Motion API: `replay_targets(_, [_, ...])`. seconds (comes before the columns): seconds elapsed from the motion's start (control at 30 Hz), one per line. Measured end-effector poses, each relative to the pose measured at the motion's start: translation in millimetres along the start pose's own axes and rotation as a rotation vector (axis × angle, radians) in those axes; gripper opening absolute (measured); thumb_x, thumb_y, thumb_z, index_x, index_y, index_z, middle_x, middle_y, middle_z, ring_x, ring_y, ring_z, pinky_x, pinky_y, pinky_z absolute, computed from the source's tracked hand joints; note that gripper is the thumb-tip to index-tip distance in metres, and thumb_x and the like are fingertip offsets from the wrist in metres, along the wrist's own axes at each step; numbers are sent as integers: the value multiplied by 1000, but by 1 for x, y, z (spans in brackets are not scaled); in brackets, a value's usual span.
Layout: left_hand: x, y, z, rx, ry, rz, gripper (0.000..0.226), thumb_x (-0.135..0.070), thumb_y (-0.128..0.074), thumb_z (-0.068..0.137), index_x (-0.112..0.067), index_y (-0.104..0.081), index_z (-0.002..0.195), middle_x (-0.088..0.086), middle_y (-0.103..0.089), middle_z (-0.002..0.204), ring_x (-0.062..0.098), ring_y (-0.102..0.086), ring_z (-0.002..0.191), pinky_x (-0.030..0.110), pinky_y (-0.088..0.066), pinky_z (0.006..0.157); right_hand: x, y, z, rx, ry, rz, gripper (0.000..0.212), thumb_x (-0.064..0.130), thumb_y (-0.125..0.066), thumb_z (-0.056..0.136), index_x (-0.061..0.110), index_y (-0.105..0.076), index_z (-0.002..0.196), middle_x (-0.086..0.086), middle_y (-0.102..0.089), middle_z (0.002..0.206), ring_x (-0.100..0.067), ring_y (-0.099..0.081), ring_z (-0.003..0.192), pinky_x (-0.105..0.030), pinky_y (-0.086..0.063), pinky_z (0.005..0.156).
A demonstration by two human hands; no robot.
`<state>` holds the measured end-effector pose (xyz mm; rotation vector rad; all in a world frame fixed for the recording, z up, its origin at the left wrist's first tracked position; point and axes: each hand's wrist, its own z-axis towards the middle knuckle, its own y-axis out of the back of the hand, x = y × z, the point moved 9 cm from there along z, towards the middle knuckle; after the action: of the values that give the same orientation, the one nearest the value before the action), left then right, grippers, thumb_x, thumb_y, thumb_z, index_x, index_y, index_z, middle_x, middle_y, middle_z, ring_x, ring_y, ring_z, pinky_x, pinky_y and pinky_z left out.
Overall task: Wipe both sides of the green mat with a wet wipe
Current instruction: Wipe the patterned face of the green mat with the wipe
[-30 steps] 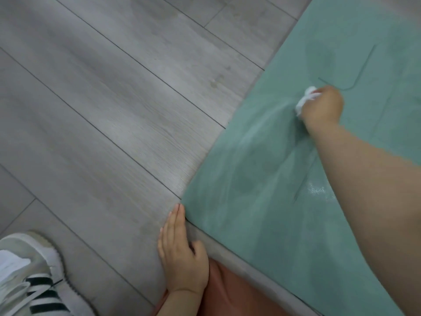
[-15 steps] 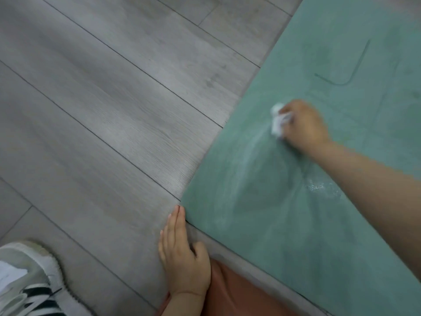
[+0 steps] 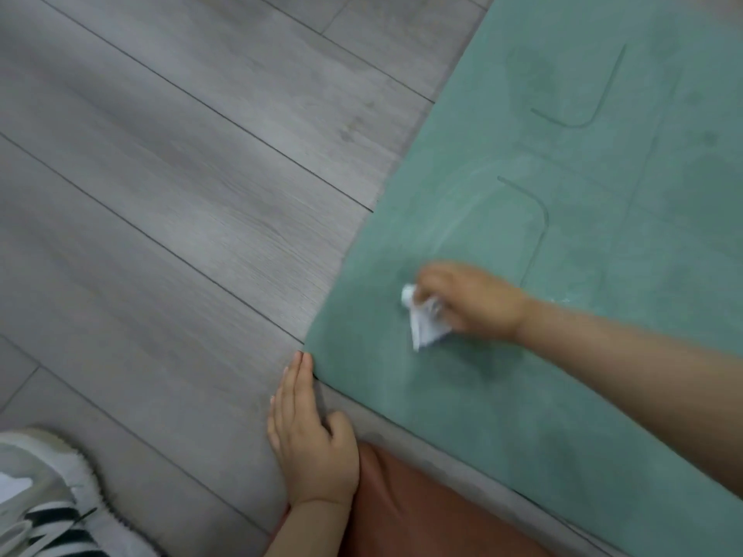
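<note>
- Fingers of our right hand (image 3: 472, 301) are curling around a crumpled wipe (image 3: 424, 321), pressing it onto the mat (image 3: 563, 416).
- We are resting our left hand (image 3: 311, 440) flat, fingers straight, on the floor (image 3: 161, 195).

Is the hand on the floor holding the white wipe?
No, the left hand lies flat on the grey wood floor, holding nothing.

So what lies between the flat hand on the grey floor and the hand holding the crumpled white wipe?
In the head view, only bare green mat, its corner nearest the left hand.
</note>
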<state>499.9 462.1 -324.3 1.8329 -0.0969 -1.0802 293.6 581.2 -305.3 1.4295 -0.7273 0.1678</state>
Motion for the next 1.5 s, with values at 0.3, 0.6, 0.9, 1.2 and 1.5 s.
replay_targets(0.3, [2,0,0,-3,-12,-8,78,-28,-35,69,-11,-47,145,-4,-42,150,18,-36,140,54,-25,116,-121,71,-46,-636,-886,8,26,27,-53,76,7,-62,90,-11,-60,90,-26,-58,83,-24,-35,71])
replay_targets(0.6, [3,-2,2,14,-48,10,78,-28,-37,69,-5,-49,142,9,-48,149,28,-43,137,59,-32,112,-81,39,-50,-88,-234,-97,18,25,-63,81,18,-59,97,-8,-59,94,-28,-59,86,-36,-48,77])
replay_targets(0.9, [3,-5,2,38,-23,39,77,-14,-45,69,-12,-44,146,3,-40,154,23,-32,143,54,-21,119,-58,16,-92,-460,-450,-44,17,16,-46,85,6,-55,95,-18,-57,97,-32,-51,87,-40,-43,79])
replay_targets(1.2, [-13,-13,1,199,25,317,76,-20,-51,82,-16,-29,155,7,-25,162,26,-20,149,46,-17,122,17,-37,-146,-145,-33,-104,15,27,-51,83,18,-58,94,-3,-60,107,-25,-57,80,-35,-40,73])
replay_targets(1.5, [-62,-2,13,150,-240,602,77,-36,-38,77,-6,-40,148,22,-36,153,42,-31,141,56,-27,114,17,-33,-143,-121,-59,-136,22,29,-51,79,23,-55,100,1,-61,104,-21,-51,78,-32,-33,72])
